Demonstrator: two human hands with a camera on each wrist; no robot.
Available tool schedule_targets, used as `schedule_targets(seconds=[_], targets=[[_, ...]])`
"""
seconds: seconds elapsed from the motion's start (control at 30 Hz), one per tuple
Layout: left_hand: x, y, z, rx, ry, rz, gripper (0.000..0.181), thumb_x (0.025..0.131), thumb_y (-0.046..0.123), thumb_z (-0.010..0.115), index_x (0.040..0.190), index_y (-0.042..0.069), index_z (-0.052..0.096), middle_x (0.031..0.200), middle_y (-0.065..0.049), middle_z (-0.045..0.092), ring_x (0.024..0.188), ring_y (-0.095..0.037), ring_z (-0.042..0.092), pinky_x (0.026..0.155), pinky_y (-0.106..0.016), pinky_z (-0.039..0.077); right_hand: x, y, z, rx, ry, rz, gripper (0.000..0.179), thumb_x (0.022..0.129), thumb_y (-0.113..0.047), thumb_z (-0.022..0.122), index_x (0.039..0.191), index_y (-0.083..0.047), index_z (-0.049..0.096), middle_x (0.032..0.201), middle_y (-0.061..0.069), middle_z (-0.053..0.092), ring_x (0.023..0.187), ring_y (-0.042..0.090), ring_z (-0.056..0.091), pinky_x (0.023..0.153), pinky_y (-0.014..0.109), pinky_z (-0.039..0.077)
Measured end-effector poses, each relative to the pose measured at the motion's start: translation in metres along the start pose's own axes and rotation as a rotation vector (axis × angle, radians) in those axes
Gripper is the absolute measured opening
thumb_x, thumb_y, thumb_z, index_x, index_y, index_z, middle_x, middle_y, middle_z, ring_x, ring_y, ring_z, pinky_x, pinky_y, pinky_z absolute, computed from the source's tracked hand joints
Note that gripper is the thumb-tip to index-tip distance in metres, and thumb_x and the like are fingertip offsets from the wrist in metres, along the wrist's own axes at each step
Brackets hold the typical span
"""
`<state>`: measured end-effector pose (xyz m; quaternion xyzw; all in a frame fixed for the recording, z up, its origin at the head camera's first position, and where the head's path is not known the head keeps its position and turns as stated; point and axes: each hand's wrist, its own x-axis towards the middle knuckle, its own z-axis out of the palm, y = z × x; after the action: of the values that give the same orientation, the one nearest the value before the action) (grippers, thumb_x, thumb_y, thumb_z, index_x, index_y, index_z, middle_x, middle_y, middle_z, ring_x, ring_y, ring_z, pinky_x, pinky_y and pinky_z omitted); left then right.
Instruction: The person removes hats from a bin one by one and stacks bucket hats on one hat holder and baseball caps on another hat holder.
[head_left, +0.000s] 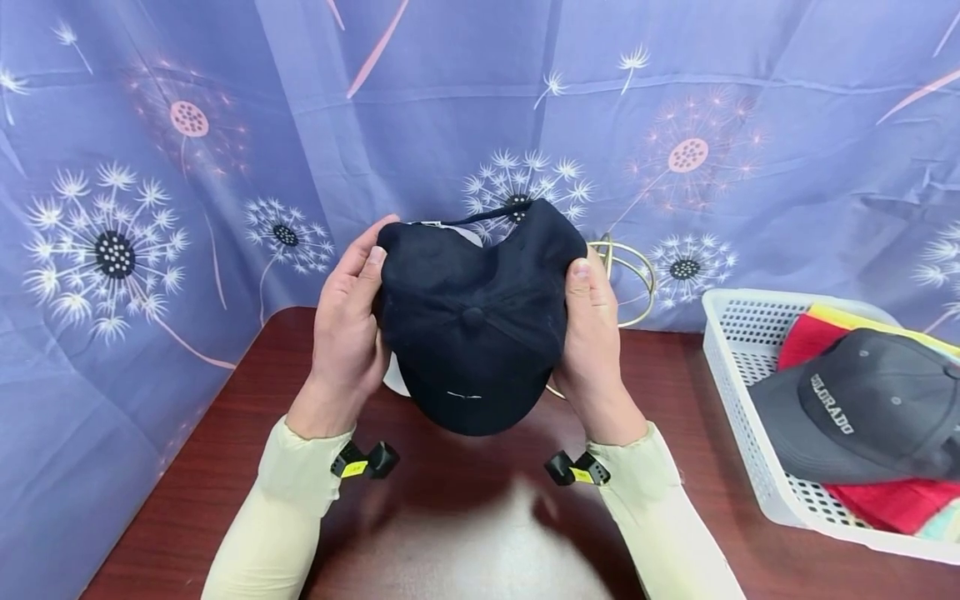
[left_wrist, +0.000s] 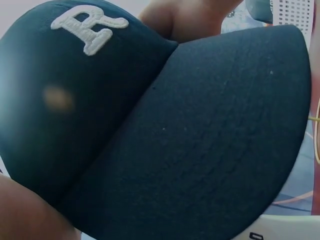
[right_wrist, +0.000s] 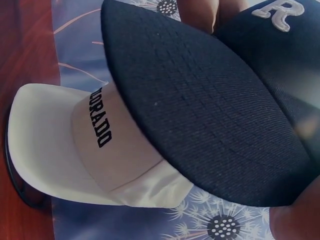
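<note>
Both hands hold a dark navy baseball cap [head_left: 472, 333] up above the table, crown facing the head camera and brim towards the body. The left hand [head_left: 345, 325] grips its left side, thumb on top near the back opening. On the opposite side the right hand [head_left: 596, 342] grips the cap the same way. A white raised letter R [left_wrist: 90, 29] shows on its front in the left wrist view. Behind the navy cap is a white cap [right_wrist: 90, 150] with black lettering, mostly hidden in the head view.
Gold wire loops [head_left: 651, 292] stand behind the right hand. A white perforated basket [head_left: 750, 454] at the right holds a dark grey cap [head_left: 862, 408] lettered COLORADO, over red and yellow cloth. A patterned blue curtain [head_left: 420, 142] hangs behind the reddish-brown table [head_left: 217, 467].
</note>
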<state>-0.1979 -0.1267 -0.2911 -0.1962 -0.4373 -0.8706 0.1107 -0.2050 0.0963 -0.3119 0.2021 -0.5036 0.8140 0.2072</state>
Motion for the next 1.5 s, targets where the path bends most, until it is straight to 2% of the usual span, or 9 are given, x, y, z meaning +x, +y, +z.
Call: schedule_targets(seconds=[0.23,0.47,0.53,0.63,0.73,0.83,0.97,1.23,1.5], targets=[[0.004,0.000,-0.006,0.095,0.024,0.040,0.042,0.113,0.010,0.048,0.154,0.007,0.053,0.132,-0.009,0.062,0.114,-0.019,0.064,0.089,-0.026,0.057,0.005,0.011,0.003,-0.001,-0.026,-0.006,0.039,0.116,-0.021,0.037,0.145,-0.008,0.058,0.138,0.006,0.063,0.125,0.019,0.057,0.108,0.034,0.048],[0.011,-0.001,-0.013,0.049,0.025,0.045,0.042,0.112,0.007,0.049,0.154,0.007,0.052,0.145,-0.011,0.059,0.118,-0.020,0.063,0.090,-0.026,0.058,0.009,0.020,0.004,-0.036,-0.041,-0.021,0.042,0.116,-0.019,0.035,0.150,-0.003,0.055,0.144,0.006,0.059,0.132,0.020,0.053,0.113,0.035,0.043],[0.012,-0.002,-0.014,0.037,0.045,0.053,0.036,0.111,0.005,0.050,0.147,0.008,0.058,0.140,-0.010,0.061,0.115,-0.020,0.064,0.087,-0.025,0.058,0.010,0.022,0.004,-0.034,-0.046,-0.023,0.042,0.116,-0.020,0.036,0.150,-0.003,0.055,0.144,0.006,0.059,0.132,0.020,0.053,0.113,0.035,0.043],[0.015,-0.003,-0.016,0.037,0.081,0.074,0.026,0.110,0.002,0.051,0.128,0.009,0.068,0.127,-0.009,0.064,0.108,-0.020,0.064,0.084,-0.025,0.058,0.010,0.026,0.006,-0.033,-0.048,-0.019,0.041,0.116,-0.020,0.037,0.148,-0.003,0.057,0.141,0.005,0.061,0.131,0.019,0.054,0.111,0.034,0.045],[0.016,-0.003,-0.017,0.054,0.101,0.081,0.024,0.109,0.001,0.052,0.116,0.010,0.074,0.121,-0.009,0.064,0.104,-0.019,0.065,0.082,-0.025,0.058,0.011,0.029,0.008,-0.026,-0.043,-0.016,0.040,0.116,-0.020,0.037,0.146,-0.004,0.058,0.139,0.005,0.062,0.129,0.018,0.055,0.109,0.034,0.048],[0.018,-0.001,-0.019,0.062,0.103,0.063,0.026,0.110,0.004,0.053,0.120,0.010,0.076,0.129,-0.011,0.063,0.106,-0.018,0.066,0.083,-0.024,0.059,0.011,0.031,0.012,0.018,-0.047,-0.007,0.039,0.116,-0.021,0.038,0.146,-0.005,0.058,0.139,0.006,0.062,0.129,0.020,0.057,0.108,0.035,0.049],[0.021,0.002,-0.023,0.036,0.105,0.041,0.028,0.110,0.006,0.055,0.130,0.007,0.074,0.141,-0.014,0.060,0.110,-0.019,0.067,0.085,-0.026,0.059,0.012,0.033,0.016,0.022,-0.057,-0.011,0.040,0.116,-0.022,0.039,0.147,-0.005,0.057,0.142,0.007,0.061,0.130,0.020,0.056,0.110,0.035,0.049],[0.028,0.005,-0.034,-0.027,0.118,0.025,0.031,0.110,0.003,0.053,0.136,0.004,0.070,0.143,-0.014,0.060,0.111,-0.019,0.068,0.086,-0.026,0.059,0.023,0.042,0.023,-0.042,-0.057,0.049,0.042,0.116,-0.027,0.040,0.149,-0.007,0.056,0.140,0.003,0.061,0.130,0.017,0.055,0.110,0.036,0.047],[0.037,0.006,-0.048,-0.089,0.071,0.009,0.040,0.110,0.004,0.052,0.150,0.003,0.059,0.158,-0.015,0.049,0.125,-0.020,0.065,0.095,-0.026,0.058,0.045,0.051,0.030,-0.105,-0.067,0.063,0.042,0.116,-0.027,0.041,0.148,-0.005,0.058,0.138,0.004,0.061,0.128,0.016,0.055,0.108,0.035,0.047]])
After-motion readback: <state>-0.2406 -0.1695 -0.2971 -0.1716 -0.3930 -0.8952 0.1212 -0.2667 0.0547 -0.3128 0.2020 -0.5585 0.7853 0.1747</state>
